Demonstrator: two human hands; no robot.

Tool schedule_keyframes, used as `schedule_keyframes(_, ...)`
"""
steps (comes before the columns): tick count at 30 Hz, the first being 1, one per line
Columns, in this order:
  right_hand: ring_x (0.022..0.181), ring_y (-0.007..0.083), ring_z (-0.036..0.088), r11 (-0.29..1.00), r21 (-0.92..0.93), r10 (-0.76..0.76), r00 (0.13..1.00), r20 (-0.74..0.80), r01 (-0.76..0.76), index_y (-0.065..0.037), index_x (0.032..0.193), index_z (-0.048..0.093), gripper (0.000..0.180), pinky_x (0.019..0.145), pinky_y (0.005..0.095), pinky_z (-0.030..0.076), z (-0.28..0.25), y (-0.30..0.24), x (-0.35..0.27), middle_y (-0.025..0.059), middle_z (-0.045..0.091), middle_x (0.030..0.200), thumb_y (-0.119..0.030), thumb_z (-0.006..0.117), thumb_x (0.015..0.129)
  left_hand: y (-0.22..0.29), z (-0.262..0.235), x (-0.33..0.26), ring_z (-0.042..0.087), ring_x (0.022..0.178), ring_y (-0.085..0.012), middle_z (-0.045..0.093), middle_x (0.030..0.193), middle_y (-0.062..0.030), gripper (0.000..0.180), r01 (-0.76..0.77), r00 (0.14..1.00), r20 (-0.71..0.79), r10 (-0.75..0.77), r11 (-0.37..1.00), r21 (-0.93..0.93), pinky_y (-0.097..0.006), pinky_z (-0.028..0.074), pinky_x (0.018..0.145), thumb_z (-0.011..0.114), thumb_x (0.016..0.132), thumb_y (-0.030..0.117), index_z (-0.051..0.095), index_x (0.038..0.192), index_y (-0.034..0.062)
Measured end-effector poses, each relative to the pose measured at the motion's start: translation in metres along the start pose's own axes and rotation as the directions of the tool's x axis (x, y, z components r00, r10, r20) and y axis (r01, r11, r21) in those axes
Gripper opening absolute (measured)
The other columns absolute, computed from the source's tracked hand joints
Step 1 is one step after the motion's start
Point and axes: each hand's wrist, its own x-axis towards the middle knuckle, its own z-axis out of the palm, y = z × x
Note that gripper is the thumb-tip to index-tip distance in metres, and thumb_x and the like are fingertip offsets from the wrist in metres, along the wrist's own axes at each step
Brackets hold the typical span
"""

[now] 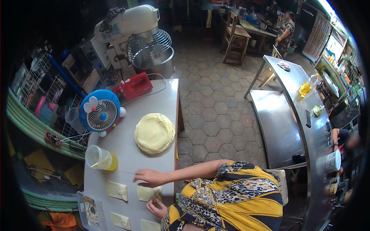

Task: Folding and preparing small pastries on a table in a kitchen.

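My right hand (149,177) lies open on the grey table (162,102), fingers spread, just above a pale yellow dough square (148,193). My left hand (156,208) pinches the near edge of that same square. More dough squares lie beside it (116,190), nearer the front (120,220) and at the bottom edge (148,225). A round, flat stack of yellow dough (154,133) sits in the middle of the table, beyond both hands. My yellow patterned clothing fills the lower middle of the picture.
A plastic jug of yellow liquid (100,158), a blue fan (101,111) and a red hand mixer (135,85) stand along the table's left. A stand mixer (146,42) is behind. A steel counter (285,127) curves on the right; other people stand at the back (286,32) and right (343,138).
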Motion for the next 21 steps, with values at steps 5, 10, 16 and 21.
schedule_keyframes(5,0.084,0.0305,0.054,0.987,-0.147,-0.048,0.993,0.107,0.063,-0.004,0.092,0.054,0.016,0.075,0.0407,0.045,-0.04,0.026,-0.082,0.0117,0.053,0.086,-0.013,0.063,0.083,-0.013,0.005,-0.012,0.058,0.084,-0.0254,0.055,0.1,-0.012,0.023,0.054,0.998,-0.04,-0.05,0.994,0.094,-0.032,0.049,0.063,0.06,0.086,0.006,0.061,0.108,0.0011)
schedule_keyframes(10,0.084,0.0289,0.051,0.969,-0.216,-0.077,0.976,0.204,0.122,-0.005,0.089,0.052,0.015,0.073,0.0384,0.044,-0.046,0.044,-0.114,0.0114,0.049,0.087,-0.017,0.06,0.084,0.007,0.008,-0.018,0.057,0.077,-0.0252,0.054,0.092,-0.0128,0.016,0.007,0.989,-0.147,0.002,0.998,0.059,-0.034,0.047,0.062,0.058,0.088,0.003,0.062,0.103,-0.0021)
schedule_keyframes(16,0.079,0.0335,0.05,0.997,-0.071,0.046,0.974,0.221,-0.031,-0.003,0.091,0.057,0.015,0.07,0.0409,0.043,-0.054,0.046,-0.1,0.0148,0.051,0.082,-0.007,0.063,0.078,0.066,-0.003,-0.008,0.056,0.084,-0.0333,0.056,0.088,-0.0164,0.013,0.137,0.957,-0.263,-0.121,0.99,0.043,-0.041,0.047,0.072,0.058,0.088,0.002,0.063,0.1,-0.0007)
schedule_keyframes(21,0.077,0.0328,0.053,0.977,-0.052,0.214,0.95,0.226,-0.207,-0.002,0.091,0.06,0.01,0.069,0.0417,0.042,-0.048,0.037,-0.083,0.0152,0.056,0.082,-0.007,0.064,0.083,0.073,-0.006,-0.018,0.058,0.085,-0.0297,0.056,0.09,-0.0124,0.011,0.21,0.927,-0.338,-0.164,0.972,0.104,-0.04,0.048,0.073,0.062,0.086,0.006,0.062,0.097,0.0023)
